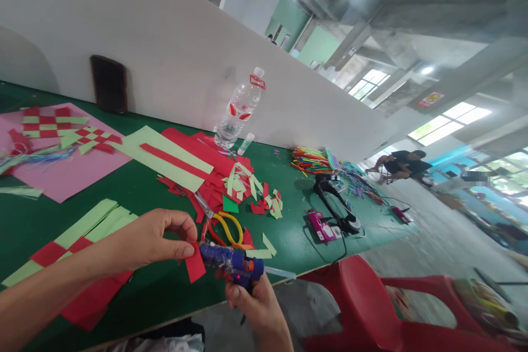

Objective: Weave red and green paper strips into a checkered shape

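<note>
Pinched between the thumb and fingers of my left hand (167, 239) is a small red paper strip (195, 267). My right hand (258, 300) is wrapped round the handle of a blue glue gun (231, 261), with a clear glue stick (280, 273) poking out of its back end. The gun's nozzle end is at the red strip; whether it touches is hidden. Under my left forearm lies a woven red and light-green paper piece (88, 231). Scissors (225, 225) with yellow and red handles rest just beyond the gun.
Red and green paper scraps (243, 184) lie behind the scissors. A water bottle (239, 110) and a white glue tube (246, 144) stand near the wall. Woven pieces lie on pink paper (66, 176). A purple power strip (324, 226) is at right, beyond a red chair (367, 302).
</note>
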Tool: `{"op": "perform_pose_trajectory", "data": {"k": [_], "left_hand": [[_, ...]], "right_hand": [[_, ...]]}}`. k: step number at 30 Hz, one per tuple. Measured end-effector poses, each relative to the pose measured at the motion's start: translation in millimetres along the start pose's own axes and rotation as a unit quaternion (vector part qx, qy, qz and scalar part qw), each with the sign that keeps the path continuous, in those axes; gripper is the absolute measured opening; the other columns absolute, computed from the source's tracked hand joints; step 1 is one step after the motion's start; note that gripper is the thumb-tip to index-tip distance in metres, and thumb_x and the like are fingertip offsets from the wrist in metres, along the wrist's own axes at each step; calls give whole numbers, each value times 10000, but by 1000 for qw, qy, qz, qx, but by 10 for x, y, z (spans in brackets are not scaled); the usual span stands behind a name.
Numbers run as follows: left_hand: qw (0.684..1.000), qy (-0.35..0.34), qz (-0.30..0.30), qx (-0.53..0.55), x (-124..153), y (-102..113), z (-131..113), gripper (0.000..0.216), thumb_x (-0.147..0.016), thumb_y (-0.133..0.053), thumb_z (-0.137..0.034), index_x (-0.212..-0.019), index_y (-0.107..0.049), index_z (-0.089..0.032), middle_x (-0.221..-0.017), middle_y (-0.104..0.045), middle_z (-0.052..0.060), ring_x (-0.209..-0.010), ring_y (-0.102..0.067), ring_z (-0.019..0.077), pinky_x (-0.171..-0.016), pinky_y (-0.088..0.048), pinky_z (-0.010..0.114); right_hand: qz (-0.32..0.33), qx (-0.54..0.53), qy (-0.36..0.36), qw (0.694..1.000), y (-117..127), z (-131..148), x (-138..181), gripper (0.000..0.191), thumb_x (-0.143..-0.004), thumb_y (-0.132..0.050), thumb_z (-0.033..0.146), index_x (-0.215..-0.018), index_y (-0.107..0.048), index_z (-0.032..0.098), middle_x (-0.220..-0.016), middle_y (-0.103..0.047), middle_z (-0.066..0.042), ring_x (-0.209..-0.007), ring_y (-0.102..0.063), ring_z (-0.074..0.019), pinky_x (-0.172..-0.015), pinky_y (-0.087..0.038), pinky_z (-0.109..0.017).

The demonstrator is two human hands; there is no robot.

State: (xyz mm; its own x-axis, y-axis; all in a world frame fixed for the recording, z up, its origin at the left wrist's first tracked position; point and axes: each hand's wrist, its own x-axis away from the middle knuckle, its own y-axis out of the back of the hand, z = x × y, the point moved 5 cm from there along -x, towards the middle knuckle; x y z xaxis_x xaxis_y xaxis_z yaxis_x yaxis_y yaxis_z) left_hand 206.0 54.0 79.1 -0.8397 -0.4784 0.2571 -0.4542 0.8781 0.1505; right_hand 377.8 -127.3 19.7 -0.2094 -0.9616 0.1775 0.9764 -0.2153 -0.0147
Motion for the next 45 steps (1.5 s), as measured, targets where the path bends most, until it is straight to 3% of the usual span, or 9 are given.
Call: {"op": "perform_pose_trajectory", "data": {"k": [5, 13, 20, 27, 32, 39, 45], "left_hand": [[1000, -13, -21, -19, -20, 1, -25, 229, -718, -736, -413, -851, -704, -229, -832, -749, -13, -792, -676, 192, -697, -500, 266], [998, -15, -64, -17, -21, -7, -30, 186, -691, -690, -361, -808, -627, -231, -809, -749, -6, -771, -670, 192, -657, -474, 262], [997, 0, -71, 11, -60, 62, 15, 266, -700, -729, -432, -825, -599, -236, -733, -693, -34, -705, -634, 168, -631, -451, 254], [992, 30, -118, 33, -56, 201, 57, 490, -679, -788, -576, -1037, -702, -252, -832, -788, 23, -864, -741, 251, -761, -556, 319], [990, 12, -126, 69, -119, 116, 57, 478, -673, -795, -603, -989, -730, -250, -916, -810, 44, -992, -749, 280, -862, -564, 336], [990, 37, -75, 115, -118, -102, 82, 431, -724, -786, -512, -1061, -723, -251, -988, -819, 42, -1019, -737, 262, -867, -529, 322], [980, 62, -28, 185, -29, -170, 2, 480, -780, -731, -584, -1112, -692, -239, -931, -800, 36, -919, -731, 237, -861, -526, 351]], "right_hand": [[6, 8, 2, 1000, -4, 5, 10, 605, -802, -747, 725, -1022, -767, 162, -648, -541, -1, -554, -394, -123, -541, -322, -263], [-25, 10, 1, 1000, -3, 99, 72, 601, -805, -741, 735, -1011, -774, 172, -668, -539, -10, -571, -397, -132, -553, -311, -276], [-33, 7, 18, 999, 54, 103, 96, 574, -826, -732, 719, -992, -772, 171, -669, -529, -7, -567, -399, -131, -557, -311, -281], [-46, -21, 58, 997, 111, 164, 101, 564, -863, -700, 713, -1035, -732, 177, -602, -490, 29, -517, -383, -118, -539, -293, -276], [-31, -42, 71, 996, 75, 184, 111, 536, -875, -711, 687, -1041, -717, 177, -582, -486, 43, -504, -361, -104, -534, -294, -269], [-27, -96, 40, 994, 32, 111, 125, 557, -830, -755, 702, -997, -727, 172, -569, -489, 45, -469, -305, -80, -499, -229, -258], [-25, -93, 41, 995, 52, 106, 103, 554, -826, -754, 710, -962, -717, 175, -549, -476, 55, -454, -308, -78, -483, -239, -246]]}}
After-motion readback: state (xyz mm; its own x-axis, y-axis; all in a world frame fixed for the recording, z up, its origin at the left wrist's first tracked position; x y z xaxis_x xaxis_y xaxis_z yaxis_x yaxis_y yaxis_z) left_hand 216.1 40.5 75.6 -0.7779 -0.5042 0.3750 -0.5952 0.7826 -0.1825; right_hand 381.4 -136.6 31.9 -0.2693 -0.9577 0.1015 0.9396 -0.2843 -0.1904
